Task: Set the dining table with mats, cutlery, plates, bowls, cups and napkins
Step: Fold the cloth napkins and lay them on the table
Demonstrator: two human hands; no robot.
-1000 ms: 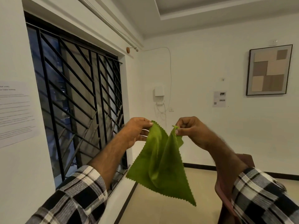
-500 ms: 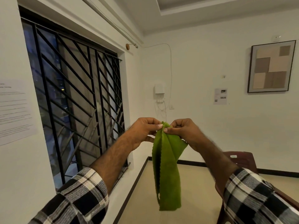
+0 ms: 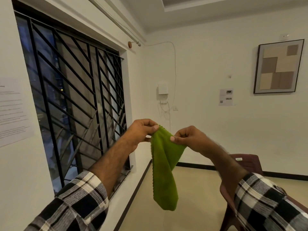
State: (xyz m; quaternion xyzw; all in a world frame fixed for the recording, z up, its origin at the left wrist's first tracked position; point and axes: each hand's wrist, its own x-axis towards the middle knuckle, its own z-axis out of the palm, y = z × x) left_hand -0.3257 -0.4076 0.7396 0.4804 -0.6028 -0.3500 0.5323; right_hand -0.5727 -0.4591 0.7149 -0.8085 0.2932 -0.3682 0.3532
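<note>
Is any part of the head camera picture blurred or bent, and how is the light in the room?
Head view: the right hand and its forearm are smeared by motion, while the left hand and the green zigzag-edged cloth napkin look sharper; the wide lens bows the black window grille and wall edges; the light is even and indoor, and the glass behind the grille is dark.

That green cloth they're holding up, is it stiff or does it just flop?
Probably floppy: the green napkin hangs limp and folded below the left hand and right hand. Likely light, since fingertip pinches alone hold it. Its fuzzy surface looks unlikely to slip.
</note>
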